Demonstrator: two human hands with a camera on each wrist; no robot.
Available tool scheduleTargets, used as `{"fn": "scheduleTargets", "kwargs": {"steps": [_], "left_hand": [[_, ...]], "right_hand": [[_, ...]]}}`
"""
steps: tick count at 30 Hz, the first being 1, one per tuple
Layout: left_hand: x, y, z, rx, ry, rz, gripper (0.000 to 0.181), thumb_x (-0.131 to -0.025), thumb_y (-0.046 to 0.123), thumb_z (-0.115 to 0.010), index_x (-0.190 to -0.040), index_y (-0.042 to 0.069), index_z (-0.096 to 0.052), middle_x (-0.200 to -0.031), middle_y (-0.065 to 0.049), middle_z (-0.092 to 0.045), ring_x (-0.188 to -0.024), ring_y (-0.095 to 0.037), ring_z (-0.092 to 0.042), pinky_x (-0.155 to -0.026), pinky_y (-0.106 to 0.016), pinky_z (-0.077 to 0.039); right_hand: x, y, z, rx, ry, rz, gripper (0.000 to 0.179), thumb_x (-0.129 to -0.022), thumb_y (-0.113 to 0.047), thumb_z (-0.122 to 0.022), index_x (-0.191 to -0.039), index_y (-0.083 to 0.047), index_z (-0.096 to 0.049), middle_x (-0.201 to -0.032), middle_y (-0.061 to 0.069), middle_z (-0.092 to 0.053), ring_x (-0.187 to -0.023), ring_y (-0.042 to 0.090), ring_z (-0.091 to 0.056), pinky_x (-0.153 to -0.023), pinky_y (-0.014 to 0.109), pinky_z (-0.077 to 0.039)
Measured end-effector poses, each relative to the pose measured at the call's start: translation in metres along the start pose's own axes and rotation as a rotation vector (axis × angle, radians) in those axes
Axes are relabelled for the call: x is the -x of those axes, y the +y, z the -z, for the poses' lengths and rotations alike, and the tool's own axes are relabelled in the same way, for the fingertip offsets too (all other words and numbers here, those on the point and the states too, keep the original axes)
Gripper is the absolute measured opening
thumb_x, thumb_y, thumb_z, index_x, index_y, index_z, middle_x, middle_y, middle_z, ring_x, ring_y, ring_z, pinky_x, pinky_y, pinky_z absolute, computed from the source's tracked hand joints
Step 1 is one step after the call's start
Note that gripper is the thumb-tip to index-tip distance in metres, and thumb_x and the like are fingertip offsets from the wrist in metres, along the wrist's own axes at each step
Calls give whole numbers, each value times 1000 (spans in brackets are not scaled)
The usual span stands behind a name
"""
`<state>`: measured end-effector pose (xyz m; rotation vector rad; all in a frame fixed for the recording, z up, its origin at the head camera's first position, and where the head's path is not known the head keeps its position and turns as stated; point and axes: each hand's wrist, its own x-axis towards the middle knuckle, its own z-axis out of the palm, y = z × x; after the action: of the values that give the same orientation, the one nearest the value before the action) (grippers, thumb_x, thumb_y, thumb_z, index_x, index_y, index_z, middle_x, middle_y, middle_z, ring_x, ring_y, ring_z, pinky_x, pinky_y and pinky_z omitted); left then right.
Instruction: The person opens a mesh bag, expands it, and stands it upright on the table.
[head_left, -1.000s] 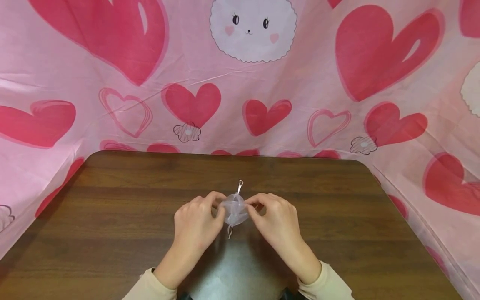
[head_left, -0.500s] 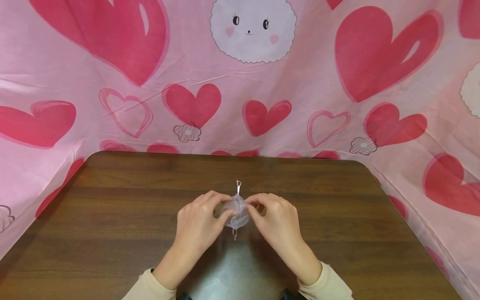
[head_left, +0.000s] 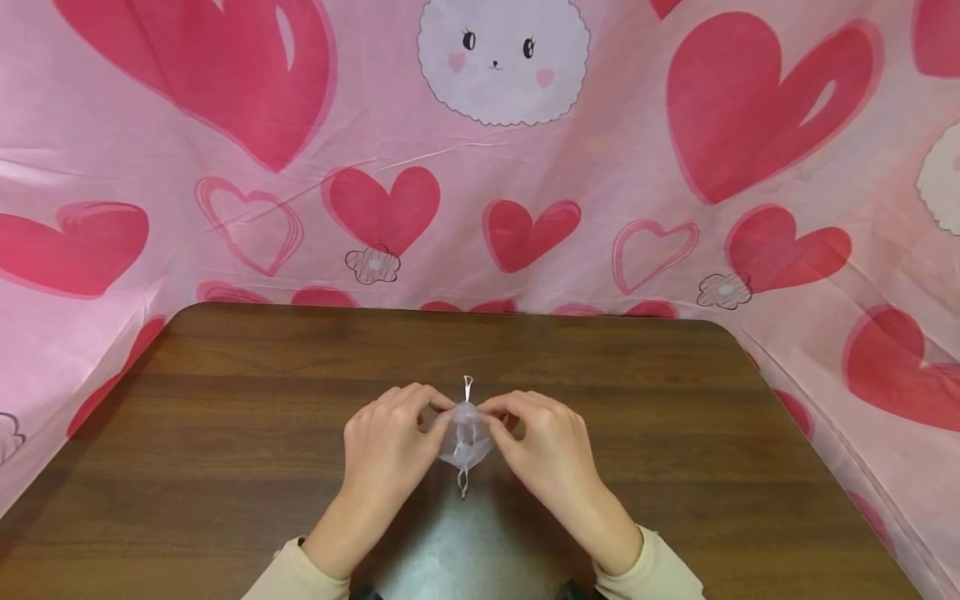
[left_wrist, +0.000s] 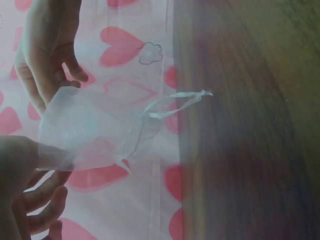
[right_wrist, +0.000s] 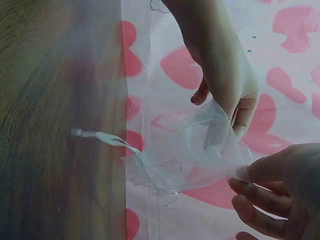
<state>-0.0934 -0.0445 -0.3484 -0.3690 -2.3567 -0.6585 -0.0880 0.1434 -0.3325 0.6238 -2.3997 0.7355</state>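
Note:
A small sheer white organza drawstring pouch (head_left: 467,446) is held up in front of me. One ribbon loop (head_left: 468,388) sticks out at its far end, another loop (head_left: 462,483) at its near end. My left hand (head_left: 390,446) pinches the pouch's left edge between thumb and index finger. Opposite it, my right hand (head_left: 549,450) pinches the right edge in the same way. In the left wrist view the pouch (left_wrist: 90,130) spans the gap between both hands. The right wrist view shows its see-through mesh (right_wrist: 200,150) and gathered end with ribbon (right_wrist: 107,138).
A dark wooden table (head_left: 262,417) with rounded far corners lies under the hands. Pink cloth (head_left: 465,217) printed with hearts hangs along its back and sides.
The pouch has come slightly nearer and turned a little, its loops now lower in the head view. My left fingers have shifted back to its left edge; my right hand has moved slightly left.

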Motion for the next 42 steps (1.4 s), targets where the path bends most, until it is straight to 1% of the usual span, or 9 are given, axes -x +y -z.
{"fn": "scheduleTargets", "kwargs": {"steps": [6,9,14,17,24,27,31,37,42], "left_hand": [[0,-1,-1,-5,22,-9,21,-71,14,-88,-79,27,-74,-67,14,-61,-53,-6,-49,-47,-27,-37],[-1,-1,-1,-10,16,-8,22,-70,13,-88,-82,26,-75,-71,14,-63,-52,-7,-49,-47,-27,-37],[-2,-1,-1,-13,-1,-7,20,-71,17,-90,-85,27,-80,-78,15,-65,-55,-8,-54,-48,-28,-39],[-3,-2,0,0,6,1,17,-71,19,-90,-83,26,-80,-82,15,-68,-58,-8,-58,-49,-28,-40],[-4,-3,1,11,58,-8,19,-67,12,-89,-76,22,-75,-70,11,-67,-51,-7,-49,-45,-27,-36],[-4,-3,1,16,60,-3,22,-66,11,-89,-75,23,-73,-71,12,-66,-52,-7,-50,-45,-28,-37],[-4,-3,1,29,33,14,25,-66,12,-91,-77,25,-72,-71,14,-63,-55,-6,-54,-47,-28,-39],[-4,-3,2,84,-30,26,24,-71,16,-89,-84,29,-73,-74,18,-63,-64,-2,-59,-49,-29,-42],[-5,-3,3,91,-119,-35,31,-72,21,-88,-99,30,-76,-84,18,-68,-67,-3,-58,-51,-29,-43]], "right_hand": [[0,0,-1,1,2,9,23,-73,-5,-86,-87,-21,-77,-70,-15,-61,-63,0,-51,-53,21,-42],[0,-1,-1,-8,10,21,22,-73,-6,-87,-86,-21,-77,-69,-15,-60,-62,-1,-50,-53,20,-41],[-2,-1,-1,-16,29,45,21,-72,-8,-88,-85,-21,-77,-68,-16,-59,-61,-1,-48,-51,19,-38],[-2,-2,0,-20,31,45,20,-73,-11,-88,-86,-20,-77,-68,-15,-59,-61,-1,-48,-51,20,-38],[-1,-4,0,-8,-7,7,17,-74,-12,-87,-85,-19,-77,-70,-15,-62,-62,-1,-51,-53,21,-41],[-2,-4,0,11,-9,-5,15,-74,-13,-86,-81,-21,-76,-69,-15,-62,-60,-1,-50,-52,21,-40],[-2,-3,0,12,-7,-4,15,-72,-16,-88,-77,-22,-75,-68,-15,-62,-60,1,-52,-52,22,-41],[-3,0,-1,47,-6,-34,20,-71,-18,-89,-74,-25,-70,-68,-15,-61,-59,7,-55,-51,25,-42],[-3,4,-2,91,7,-76,24,-70,-15,-88,-71,-24,-66,-66,-11,-60,-56,7,-54,-49,27,-41]]}}
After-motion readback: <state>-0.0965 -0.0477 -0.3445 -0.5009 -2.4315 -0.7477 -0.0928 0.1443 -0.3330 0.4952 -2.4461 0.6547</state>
